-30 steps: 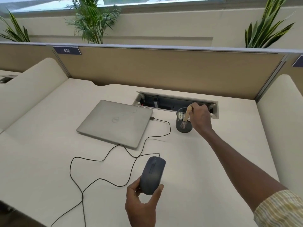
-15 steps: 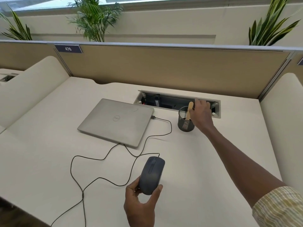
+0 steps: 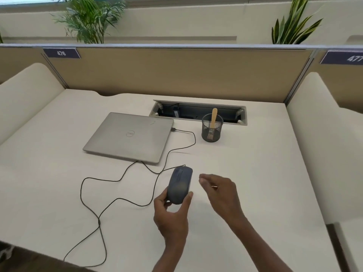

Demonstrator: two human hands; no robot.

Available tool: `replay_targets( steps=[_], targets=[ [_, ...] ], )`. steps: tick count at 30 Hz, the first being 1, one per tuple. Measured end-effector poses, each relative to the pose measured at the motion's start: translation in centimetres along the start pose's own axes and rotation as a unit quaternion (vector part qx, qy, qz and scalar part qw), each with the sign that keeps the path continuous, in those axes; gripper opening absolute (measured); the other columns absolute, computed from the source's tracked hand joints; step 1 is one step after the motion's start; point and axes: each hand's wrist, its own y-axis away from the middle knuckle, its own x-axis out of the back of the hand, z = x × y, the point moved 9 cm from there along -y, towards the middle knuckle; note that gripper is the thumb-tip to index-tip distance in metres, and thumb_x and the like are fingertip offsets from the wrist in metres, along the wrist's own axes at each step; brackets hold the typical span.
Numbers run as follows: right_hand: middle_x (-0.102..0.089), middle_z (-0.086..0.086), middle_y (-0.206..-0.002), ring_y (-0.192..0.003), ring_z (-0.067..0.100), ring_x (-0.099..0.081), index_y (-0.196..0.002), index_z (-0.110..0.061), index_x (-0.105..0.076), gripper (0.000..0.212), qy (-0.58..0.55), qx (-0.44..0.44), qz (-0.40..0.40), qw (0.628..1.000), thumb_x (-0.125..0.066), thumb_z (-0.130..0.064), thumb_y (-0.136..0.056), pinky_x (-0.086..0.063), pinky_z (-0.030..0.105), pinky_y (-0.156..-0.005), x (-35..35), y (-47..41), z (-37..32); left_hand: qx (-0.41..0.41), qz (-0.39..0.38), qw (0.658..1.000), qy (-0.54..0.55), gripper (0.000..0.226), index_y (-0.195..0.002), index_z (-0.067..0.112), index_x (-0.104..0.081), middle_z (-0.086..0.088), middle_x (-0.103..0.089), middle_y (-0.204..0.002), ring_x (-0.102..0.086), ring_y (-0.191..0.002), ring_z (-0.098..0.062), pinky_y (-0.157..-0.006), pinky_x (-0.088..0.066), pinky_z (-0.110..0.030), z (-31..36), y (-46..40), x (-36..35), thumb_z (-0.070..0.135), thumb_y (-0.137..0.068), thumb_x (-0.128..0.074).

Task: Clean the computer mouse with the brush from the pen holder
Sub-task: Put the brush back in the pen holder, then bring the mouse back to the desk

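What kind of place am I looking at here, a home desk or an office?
Most likely an open-plan office workstation. Tan divider panels carry numbered desk labels, a power and cable well is recessed into the desk, and a closed laptop sits on it.

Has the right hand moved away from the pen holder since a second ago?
Yes. The right hand has pulled back from the pen holder, toward the person, and is now empty beside the mouse.

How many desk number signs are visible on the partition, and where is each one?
2. One desk number sign, reading 476, is at the upper left of the partition. The other sign, starting 477, is at the upper right, cut by the image edge.
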Motion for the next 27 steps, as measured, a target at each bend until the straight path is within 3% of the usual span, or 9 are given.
replay_targets(
  steps=[3,6,7,9,11,15,22,24,27],
  targets=[
    [-0.075,-0.012,-0.115,-0.095,-0.011,-0.065,-0.122,-0.021,-0.073,0.027,-0.036,-0.047,-0.049,0.997,-0.063,-0.029,-0.097,-0.048,0.005,-0.081,-2.5,2.6,0.5,-0.002,-0.025,1.0,0.004,0.058,-0.11,0.031,-0.062,0.019,-0.068,-0.105,-0.065,-0.096,-0.001,-0.079,-0.054,-0.025,0.0,0.3,-0.1,0.034,-0.063,-0.096],
    [-0.078,-0.004,-0.093,-0.092,0.015,-0.071,-0.108,-0.019,-0.075,0.018,-0.078,-0.075,-0.028,0.994,-0.061,-0.023,-0.098,-0.056,0.036,-0.081,-3.1,3.5,0.6,-0.01,-0.061,0.998,-0.002,0.057,-0.108,0.035,-0.059,0.021,-0.067,-0.105,-0.066,-0.097,-0.001,-0.076,-0.053,-0.021,0.1,0.5,-0.5,0.031,-0.063,-0.095],
    [-0.078,-0.004,-0.091,-0.091,0.017,-0.071,-0.104,-0.02,-0.074,0.015,-0.094,-0.088,-0.017,0.991,-0.062,-0.022,-0.097,-0.056,0.036,-0.08,-3.1,3.7,0.8,-0.007,-0.078,0.997,-0.002,0.056,-0.107,0.036,-0.059,0.02,-0.068,-0.104,-0.067,-0.098,-0.003,-0.078,-0.052,-0.021,-0.1,0.4,-0.7,0.03,-0.064,-0.095],
    [-0.077,-0.018,-0.086,-0.089,0.004,-0.071,-0.101,-0.024,-0.075,0.014,-0.114,-0.107,-0.004,0.988,-0.064,-0.02,-0.094,-0.054,0.023,-0.076,-3.3,4.0,1.5,-0.002,-0.119,0.993,-0.006,0.054,-0.107,0.036,-0.06,0.019,-0.069,-0.105,-0.067,-0.101,-0.004,-0.083,-0.052,-0.022,-0.6,0.2,-1.2,0.028,-0.066,-0.094],
    [-0.073,-0.031,-0.081,-0.088,-0.009,-0.069,-0.111,-0.028,-0.075,0.023,-0.119,-0.12,0.0,0.986,-0.066,-0.019,-0.093,-0.054,0.016,-0.08,-3.4,4.2,2.2,-0.002,-0.165,0.986,-0.017,0.053,-0.111,0.032,-0.061,0.017,-0.07,-0.109,-0.067,-0.105,-0.004,-0.089,-0.052,-0.021,-1.1,0.0,-1.6,0.024,-0.069,-0.093],
    [-0.075,-0.012,-0.111,-0.1,0.003,-0.07,-0.125,-0.021,-0.071,0.032,-0.119,-0.147,-0.007,0.982,-0.065,-0.013,-0.094,-0.056,0.03,-0.094,-3.9,4.5,3.9,0.019,-0.24,0.969,-0.045,0.047,-0.129,0.023,-0.061,0.01,-0.07,-0.121,-0.066,-0.111,-0.006,-0.098,-0.052,-0.027,-2.8,-0.4,-1.8,0.009,-0.086,-0.077],
    [-0.075,0.004,-0.107,-0.099,0.021,-0.072,-0.126,-0.013,-0.069,0.033,-0.137,-0.213,-0.002,0.967,-0.062,-0.005,-0.094,-0.056,0.04,-0.096,-5.0,5.5,7.3,0.078,-0.291,0.95,-0.085,0.042,-0.126,0.031,-0.067,0.023,-0.07,-0.114,-0.062,-0.096,0.017,-0.08,-0.045,-0.011,-5.3,-0.1,-1.9,0.005,-0.095,-0.057],
    [-0.076,0.004,-0.104,-0.1,0.023,-0.071,-0.122,-0.013,-0.071,0.031,-0.125,-0.213,-0.005,0.969,-0.061,-0.004,-0.094,-0.056,0.044,-0.097,-5.0,5.8,7.7,0.088,-0.306,0.943,-0.092,0.043,-0.124,0.032,-0.067,0.026,-0.069,-0.113,-0.061,-0.103,0.015,-0.08,-0.044,-0.009,-5.8,0.2,-2.0,0.002,-0.096,-0.053],
    [-0.077,0.008,-0.099,-0.099,0.029,-0.071,-0.113,-0.017,-0.075,0.028,-0.108,-0.209,-0.009,0.972,-0.06,-0.003,-0.093,-0.055,0.048,-0.096,-4.9,5.8,8.1,0.095,-0.327,0.935,-0.099,0.046,-0.132,0.025,-0.065,0.018,-0.069,-0.122,-0.06,-0.117,0.003,-0.088,-0.044,-0.011,-6.3,0.3,-2.2,0.0,-0.097,-0.049]
  ],
)
